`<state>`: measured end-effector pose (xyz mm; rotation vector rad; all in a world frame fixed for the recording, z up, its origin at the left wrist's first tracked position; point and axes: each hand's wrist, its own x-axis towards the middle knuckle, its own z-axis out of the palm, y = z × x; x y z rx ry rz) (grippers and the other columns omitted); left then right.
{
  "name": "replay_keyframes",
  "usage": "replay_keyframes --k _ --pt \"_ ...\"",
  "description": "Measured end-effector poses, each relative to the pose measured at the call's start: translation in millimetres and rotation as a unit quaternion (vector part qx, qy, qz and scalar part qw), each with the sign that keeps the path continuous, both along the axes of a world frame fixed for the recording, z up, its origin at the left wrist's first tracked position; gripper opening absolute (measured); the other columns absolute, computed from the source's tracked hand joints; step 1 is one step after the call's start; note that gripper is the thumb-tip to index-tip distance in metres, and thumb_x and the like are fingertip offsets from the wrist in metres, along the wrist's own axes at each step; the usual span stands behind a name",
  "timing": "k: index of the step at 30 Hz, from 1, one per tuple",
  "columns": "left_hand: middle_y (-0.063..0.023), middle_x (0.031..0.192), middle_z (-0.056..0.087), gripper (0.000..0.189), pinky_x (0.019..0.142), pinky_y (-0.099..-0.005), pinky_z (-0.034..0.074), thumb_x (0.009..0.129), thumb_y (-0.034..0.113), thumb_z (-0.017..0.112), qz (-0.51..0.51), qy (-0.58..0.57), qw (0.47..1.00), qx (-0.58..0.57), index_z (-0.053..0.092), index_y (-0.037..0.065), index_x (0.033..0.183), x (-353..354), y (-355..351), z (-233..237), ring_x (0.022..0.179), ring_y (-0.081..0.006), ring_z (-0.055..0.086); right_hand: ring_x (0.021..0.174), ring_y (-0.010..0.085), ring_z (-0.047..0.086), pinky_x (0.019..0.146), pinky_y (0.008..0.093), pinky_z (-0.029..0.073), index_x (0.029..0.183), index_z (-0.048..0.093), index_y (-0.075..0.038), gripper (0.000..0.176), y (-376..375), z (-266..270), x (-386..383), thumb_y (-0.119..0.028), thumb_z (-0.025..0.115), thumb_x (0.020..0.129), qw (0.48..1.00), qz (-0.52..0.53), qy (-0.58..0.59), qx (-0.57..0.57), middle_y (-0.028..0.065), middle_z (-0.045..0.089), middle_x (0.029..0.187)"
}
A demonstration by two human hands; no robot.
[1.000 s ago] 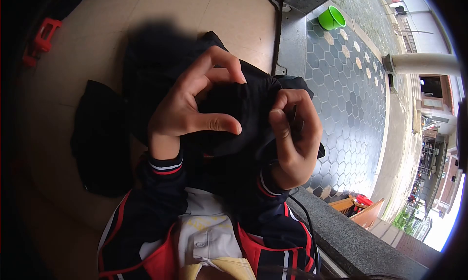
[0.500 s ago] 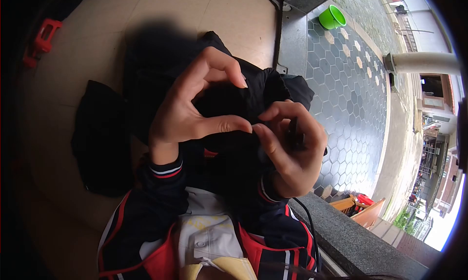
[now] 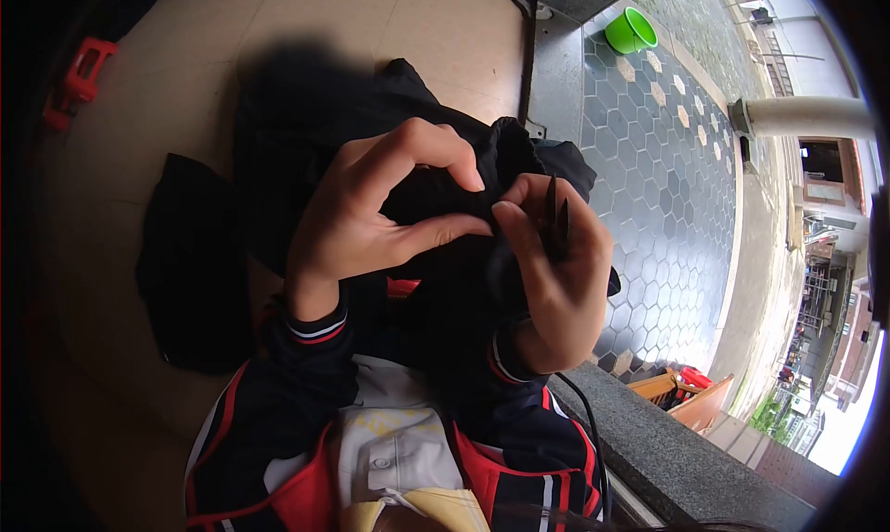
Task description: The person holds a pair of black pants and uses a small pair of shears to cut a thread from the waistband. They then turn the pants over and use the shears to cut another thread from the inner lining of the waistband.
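Note:
My left hand (image 3: 357, 203) is held over dark cloth (image 3: 324, 106), its thumb and curved index finger apart with a gap between their tips. I see nothing in that gap. Just to the right, my right hand (image 3: 567, 291) has its thumb and index finger pinched together over the cloth. What lies between those two tips is too small to make out. Tucked in the same hand is a black tool with two pointed tips (image 3: 553, 217), like small snips or tweezers; its lower part is hidden by the palm. A small red patch (image 3: 403, 288) shows below my left hand.
A black piece of cloth (image 3: 195, 263) lies on the tiled floor at the left, with a red plastic object (image 3: 82, 78) beyond. On the right, a stone ledge (image 3: 649, 439) borders hexagon paving, where a green bucket (image 3: 632, 31) and a wooden box (image 3: 691, 402) stand.
My left index finger has come down and right, nearer the right hand. My right thumb and index finger have closed together and moved up, and the tool's points now show more clearly.

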<state>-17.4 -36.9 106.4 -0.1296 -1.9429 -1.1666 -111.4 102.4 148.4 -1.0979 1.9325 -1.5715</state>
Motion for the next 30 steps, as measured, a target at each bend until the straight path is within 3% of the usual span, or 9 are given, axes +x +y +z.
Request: replay_keyframes --k 18,20,30 --pt "-0.0025 0.078 0.042 0.052 0.063 -0.0267 0.039 0.056 0.010 0.084 -0.036 0.010 0.997 0.072 0.044 0.006 0.088 3 0 -3 0.067 -0.0151 0.045 0.055 0.0064 0.037 0.050 0.0189 0.030 0.080 0.049 0.005 0.005 -9 -4 4 0.007 0.052 0.078 0.995 0.003 0.003 -0.099 0.0019 0.043 0.060" --pt "-0.0053 0.082 0.057 0.047 0.069 -0.0255 0.049 0.059 0.012 0.082 -0.027 0.035 0.995 0.087 0.051 0.003 0.092 2 0 -5 0.075 -0.0152 0.059 0.055 0.0062 0.036 0.050 0.0189 0.030 0.081 0.049 0.004 0.005 -9 -3 5 0.006 0.053 0.078 0.995 0.000 0.003 -0.103 0.0015 0.042 0.060" --pt "-0.0062 0.085 0.055 0.048 0.072 -0.0258 0.048 0.058 0.012 0.083 -0.039 0.058 0.993 0.094 0.050 0.002 0.091 1 -2 -8 0.078 -0.0147 0.057 0.053 0.0028 0.035 0.049 0.0172 0.027 0.088 0.052 0.003 0.010 -7 3 7 0.002 0.057 0.079 0.992 -0.048 -0.036 -0.113 -0.0024 0.043 0.059"
